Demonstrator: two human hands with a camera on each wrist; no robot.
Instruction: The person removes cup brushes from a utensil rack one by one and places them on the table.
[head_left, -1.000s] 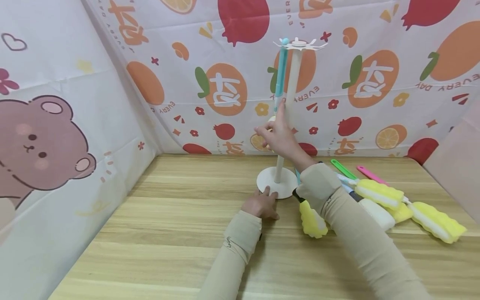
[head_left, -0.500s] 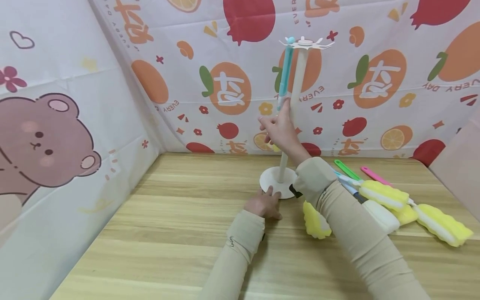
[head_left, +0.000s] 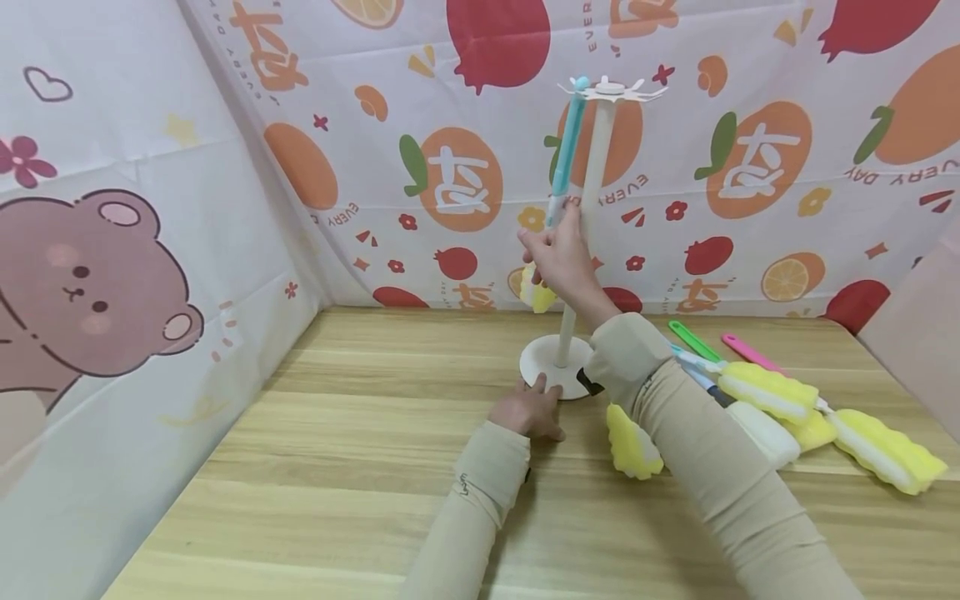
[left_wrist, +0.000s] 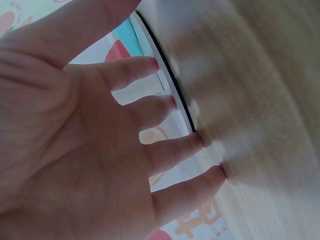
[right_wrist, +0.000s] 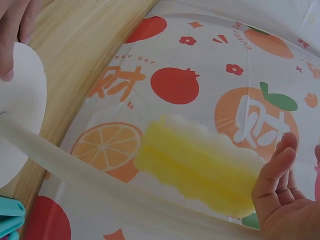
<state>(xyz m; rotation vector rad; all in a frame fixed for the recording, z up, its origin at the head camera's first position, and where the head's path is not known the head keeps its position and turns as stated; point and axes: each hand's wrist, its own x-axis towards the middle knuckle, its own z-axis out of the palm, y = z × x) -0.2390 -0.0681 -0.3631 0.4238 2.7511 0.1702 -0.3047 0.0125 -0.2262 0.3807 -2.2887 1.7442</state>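
Note:
A white rack stands upright, with a round base (head_left: 536, 358), a pole (head_left: 598, 154) and a ring of hooks on top. From one left hook hangs a bottle brush, with a turquoise handle (head_left: 567, 150) and a yellow-and-white sponge head (right_wrist: 200, 165). My right hand (head_left: 562, 262) is beside the brush's lower part, fingers loosely bent and partly covering the sponge in the right wrist view; I see no grip on it. My left hand (head_left: 525, 411) rests its fingertips at the base's near edge; in the left wrist view, the spread fingers (left_wrist: 175, 152) reach that edge.
Right of the rack lie several sponge brushes: one yellow head (head_left: 768, 390), another at far right (head_left: 888, 450), a white one (head_left: 761, 433), plus green (head_left: 693, 340) and pink handles (head_left: 752, 354). A nearer yellow sponge (head_left: 633, 446) is partly behind my right sleeve. Printed cloth (head_left: 457, 83) walls the back.
The hanging brush's lower end has swung a little left, away from the pole. My right index finger has bent slightly. My left hand has stayed at the base.

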